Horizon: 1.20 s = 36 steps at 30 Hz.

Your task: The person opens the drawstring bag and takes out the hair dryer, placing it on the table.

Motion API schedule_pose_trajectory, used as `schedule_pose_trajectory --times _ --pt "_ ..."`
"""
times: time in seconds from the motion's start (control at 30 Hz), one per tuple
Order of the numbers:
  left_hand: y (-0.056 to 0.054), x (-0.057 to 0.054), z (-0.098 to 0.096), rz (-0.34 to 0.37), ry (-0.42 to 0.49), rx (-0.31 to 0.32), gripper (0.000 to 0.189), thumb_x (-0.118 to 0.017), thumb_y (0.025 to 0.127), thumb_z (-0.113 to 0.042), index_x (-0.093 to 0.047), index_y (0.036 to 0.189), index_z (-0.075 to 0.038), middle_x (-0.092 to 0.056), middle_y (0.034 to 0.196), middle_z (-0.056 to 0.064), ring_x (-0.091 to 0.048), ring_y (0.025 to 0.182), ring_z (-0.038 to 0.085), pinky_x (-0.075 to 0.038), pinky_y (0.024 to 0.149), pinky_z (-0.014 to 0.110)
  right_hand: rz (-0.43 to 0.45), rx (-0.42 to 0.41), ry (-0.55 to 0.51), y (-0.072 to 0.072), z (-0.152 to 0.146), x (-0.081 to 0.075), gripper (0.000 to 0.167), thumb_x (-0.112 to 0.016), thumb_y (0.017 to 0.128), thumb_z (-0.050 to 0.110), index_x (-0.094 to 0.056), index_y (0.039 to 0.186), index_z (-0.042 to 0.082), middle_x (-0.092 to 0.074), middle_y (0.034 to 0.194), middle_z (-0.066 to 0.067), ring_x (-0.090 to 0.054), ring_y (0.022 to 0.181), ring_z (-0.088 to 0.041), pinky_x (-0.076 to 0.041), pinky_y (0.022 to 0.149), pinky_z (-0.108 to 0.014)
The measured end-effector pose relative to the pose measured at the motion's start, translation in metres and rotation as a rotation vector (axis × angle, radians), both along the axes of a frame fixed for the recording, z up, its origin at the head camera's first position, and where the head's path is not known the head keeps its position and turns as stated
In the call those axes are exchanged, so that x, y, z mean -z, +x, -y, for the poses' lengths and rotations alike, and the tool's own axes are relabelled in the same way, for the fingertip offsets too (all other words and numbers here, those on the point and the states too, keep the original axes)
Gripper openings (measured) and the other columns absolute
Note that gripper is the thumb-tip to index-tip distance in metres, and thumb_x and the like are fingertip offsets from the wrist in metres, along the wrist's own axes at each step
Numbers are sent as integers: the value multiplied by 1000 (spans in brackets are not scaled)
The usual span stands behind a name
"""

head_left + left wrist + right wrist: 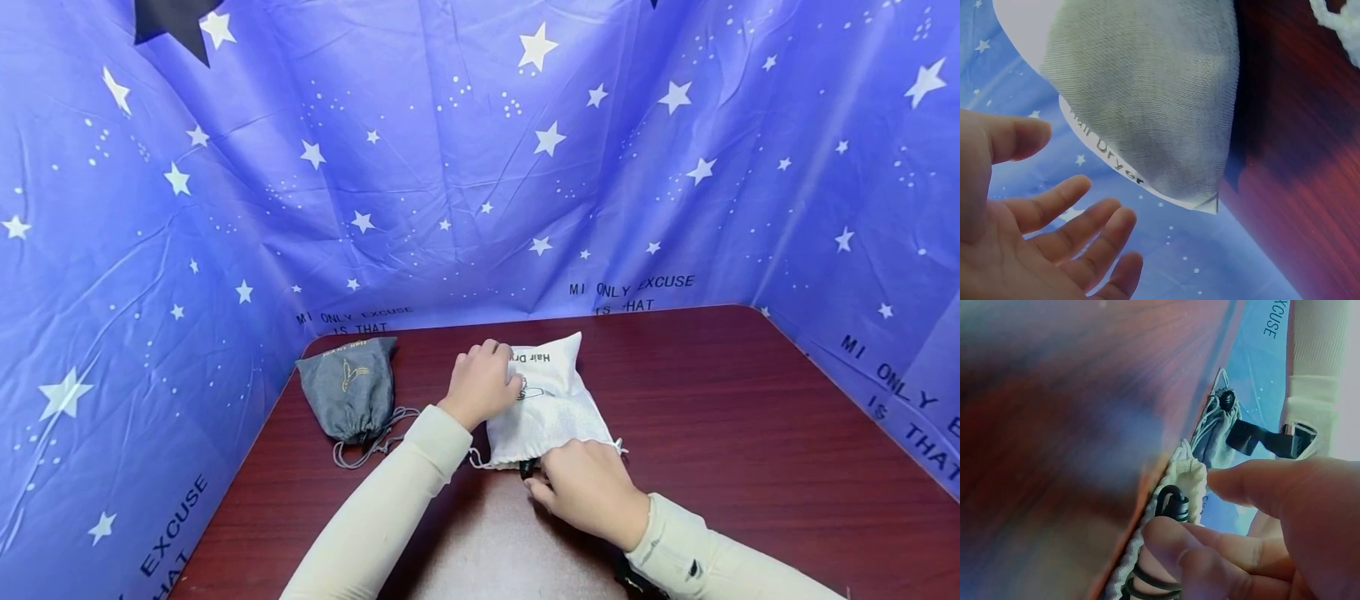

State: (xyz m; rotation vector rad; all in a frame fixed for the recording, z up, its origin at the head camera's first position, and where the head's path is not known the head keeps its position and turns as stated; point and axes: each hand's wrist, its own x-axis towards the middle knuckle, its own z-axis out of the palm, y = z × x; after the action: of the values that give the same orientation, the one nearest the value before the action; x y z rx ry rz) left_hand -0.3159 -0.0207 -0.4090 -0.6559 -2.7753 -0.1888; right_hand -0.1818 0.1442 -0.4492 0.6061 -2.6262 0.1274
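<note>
A white drawstring bag (551, 417) printed "Hair Dryer" lies on the table, its gathered mouth facing me. My left hand (483, 383) is at its far left side; in the left wrist view that hand (1054, 231) has its fingers spread beside the bag (1147, 106). At the mouth is my right hand (588, 487), a bit of black cord (528, 468) showing by its thumb. The right wrist view shows the fingers of that hand (1235, 550) at the opening, against the coiled black cord (1175, 505), with the thumb held apart. The bag's contents are otherwise hidden.
A grey drawstring bag (352, 396), its mouth drawn in and its cords (360, 458) trailing, lies to the left. The dark red table (750, 442) runs back to a blue star-printed curtain (465, 167) on three sides.
</note>
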Motion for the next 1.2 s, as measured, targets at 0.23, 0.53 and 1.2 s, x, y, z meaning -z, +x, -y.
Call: schedule_pose_trajectory --times 0.23,0.53,1.2 --pt "-8 3 -5 16 -14 -3 45 -51 103 -40 -62 136 -11 -62 136 7 -60 123 29 -48 98 48 22 19 11 3 2 -2 51 -79 79 42 -38 51 31 -49 50 9 -57 46 -23 -34 37 -42" --pt "-16 4 -10 66 -17 13 52 -44 107 -42 -52 149 -12 -55 151 7 -53 138 28 -44 107 49 48 43 16 3 5 -3 49 -80 79 45 -44 51 28 -56 52 3 -58 47 -27 -36 38 -46" --pt "-34 9 -6 155 -22 5 52 -37 109 -44 -54 149 -15 -59 150 4 -54 138 26 -44 107 50 81 70 35 -2 10 -1 47 -80 83 46 -54 53 21 -58 53 0 -57 46 -28 -39 39 -47"
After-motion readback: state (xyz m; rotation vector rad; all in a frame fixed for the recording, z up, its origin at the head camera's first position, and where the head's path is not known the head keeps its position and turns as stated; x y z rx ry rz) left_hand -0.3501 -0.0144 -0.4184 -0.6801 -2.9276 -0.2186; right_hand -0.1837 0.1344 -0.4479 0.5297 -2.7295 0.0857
